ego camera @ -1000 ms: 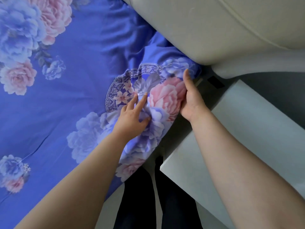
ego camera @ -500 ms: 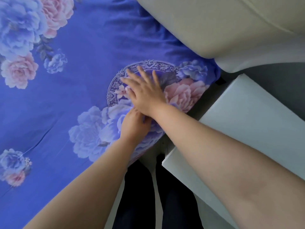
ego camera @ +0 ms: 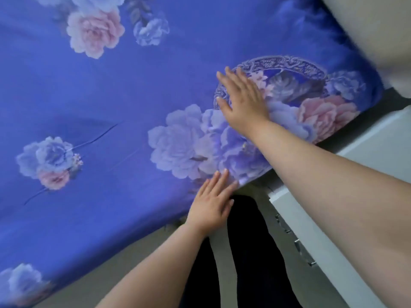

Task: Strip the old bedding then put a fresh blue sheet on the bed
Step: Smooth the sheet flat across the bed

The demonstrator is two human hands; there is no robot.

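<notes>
While both hands lie flat with fingers straight and spread, holding nothing, the blue sheet [ego camera: 111,103] covers the bed across the left and centre of the frame. Its creases run toward lower left, away from the right hand [ego camera: 242,103]; the left hand [ego camera: 211,205] at the bed's edge sits nearer them.

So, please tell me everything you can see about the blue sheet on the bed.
The blue sheet is a smooth, thin-looking fabric printed with large pink and pale blue flowers and an ornate round medallion near the corner. It lies spread flat over the bed, mostly smooth, with a few thin creases at the left. Its edge wraps down over the bed's side. The right hand lies flat on it beside the medallion; the left hand presses, fingers straight, at the edge. A cream headboard borders it.
</notes>
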